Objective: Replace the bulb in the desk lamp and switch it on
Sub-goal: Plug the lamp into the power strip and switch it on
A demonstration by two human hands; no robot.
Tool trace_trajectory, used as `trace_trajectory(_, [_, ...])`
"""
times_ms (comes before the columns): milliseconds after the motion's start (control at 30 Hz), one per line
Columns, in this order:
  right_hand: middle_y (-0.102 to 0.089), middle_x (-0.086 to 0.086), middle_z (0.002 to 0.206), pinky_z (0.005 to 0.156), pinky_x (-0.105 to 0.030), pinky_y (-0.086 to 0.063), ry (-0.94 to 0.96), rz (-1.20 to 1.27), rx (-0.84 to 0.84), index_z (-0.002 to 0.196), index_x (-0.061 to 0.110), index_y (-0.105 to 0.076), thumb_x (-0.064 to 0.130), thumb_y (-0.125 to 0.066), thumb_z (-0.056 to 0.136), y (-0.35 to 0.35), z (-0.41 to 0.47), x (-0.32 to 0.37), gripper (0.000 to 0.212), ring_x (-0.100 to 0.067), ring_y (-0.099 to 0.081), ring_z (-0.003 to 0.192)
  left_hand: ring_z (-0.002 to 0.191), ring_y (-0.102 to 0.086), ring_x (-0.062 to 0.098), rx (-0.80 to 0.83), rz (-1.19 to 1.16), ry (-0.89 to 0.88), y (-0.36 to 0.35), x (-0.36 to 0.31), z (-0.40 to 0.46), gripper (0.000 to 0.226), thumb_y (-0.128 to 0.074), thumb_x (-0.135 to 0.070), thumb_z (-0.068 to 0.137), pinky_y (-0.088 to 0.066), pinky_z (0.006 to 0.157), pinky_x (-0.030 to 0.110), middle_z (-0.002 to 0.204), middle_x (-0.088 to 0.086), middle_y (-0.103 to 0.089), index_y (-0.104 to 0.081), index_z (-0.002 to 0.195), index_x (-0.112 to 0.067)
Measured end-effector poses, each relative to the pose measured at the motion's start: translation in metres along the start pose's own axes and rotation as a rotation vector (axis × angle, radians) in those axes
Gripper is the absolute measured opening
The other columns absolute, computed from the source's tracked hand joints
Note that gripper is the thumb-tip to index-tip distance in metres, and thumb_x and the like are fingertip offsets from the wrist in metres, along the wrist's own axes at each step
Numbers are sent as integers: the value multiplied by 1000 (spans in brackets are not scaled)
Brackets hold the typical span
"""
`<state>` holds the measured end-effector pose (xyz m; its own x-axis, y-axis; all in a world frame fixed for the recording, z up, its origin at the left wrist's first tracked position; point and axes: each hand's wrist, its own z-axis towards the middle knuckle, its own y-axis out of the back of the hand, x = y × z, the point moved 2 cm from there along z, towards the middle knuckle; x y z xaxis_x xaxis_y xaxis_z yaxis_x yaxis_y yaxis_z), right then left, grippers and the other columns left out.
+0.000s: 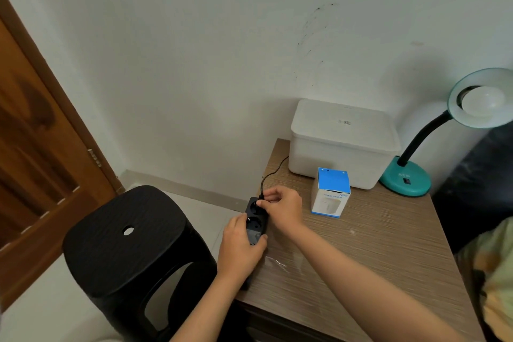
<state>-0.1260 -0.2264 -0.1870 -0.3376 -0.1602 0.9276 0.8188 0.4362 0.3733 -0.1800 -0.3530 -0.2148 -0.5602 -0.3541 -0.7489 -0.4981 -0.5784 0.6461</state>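
Observation:
A teal desk lamp point(405, 178) stands at the table's back right, its black neck bent up to a round shade with a white bulb point(483, 101) in it, unlit. A black power strip point(256, 218) lies at the table's left edge. My left hand point(241, 247) grips its near end. My right hand point(281, 207) pinches a black plug at the strip's far socket; its black cord point(273, 172) runs back toward the wall behind the white box.
A white lidded box point(344, 144) sits at the back of the wooden table point(374, 253). A small blue and white carton point(330, 193) stands in front of it. A black plastic stool point(130, 241) is left of the table, a brown door point(41, 161) beyond.

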Motion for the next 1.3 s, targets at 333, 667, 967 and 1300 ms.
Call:
trace_trajectory(333, [-64,10,65,62,-20,-50,1,-6,8,68,25,-64,13,-83,65,-7,-4,-11,23,-4,-61,62,100,-51,12,-10,4,-8,2,-4,-2,45,-69,-32,76,-43,81,22,106,-4,-53,-52,115,-17])
trace_trajectory(667, [-67,4,71,65,-20,-52,45,-79,70,77,16,-70,17,-83,66,-7,3,-15,18,-8,-65,68,101,-52,14,-1,34,4,2,-3,0,46,-69,-33,75,-44,81,24,106,-3,-54,-54,115,-17])
trace_trajectory(967, [-73,2,95,74,-20,-48,101,-23,118,99,16,-73,19,-71,81,27,-28,-21,18,-3,-63,81,116,-49,26,123,304,84,6,-13,8,58,-64,-43,79,-45,94,36,121,8,-55,-48,123,-9])
trace_trajectory(1300, [-70,3,70,58,-21,-50,3,-128,-258,82,19,-72,17,-68,83,163,-83,-97,5,-8,-60,60,129,-35,10,116,107,-229,-78,-84,-56,45,-53,-36,88,-29,102,19,141,-4,-38,-47,130,-21])
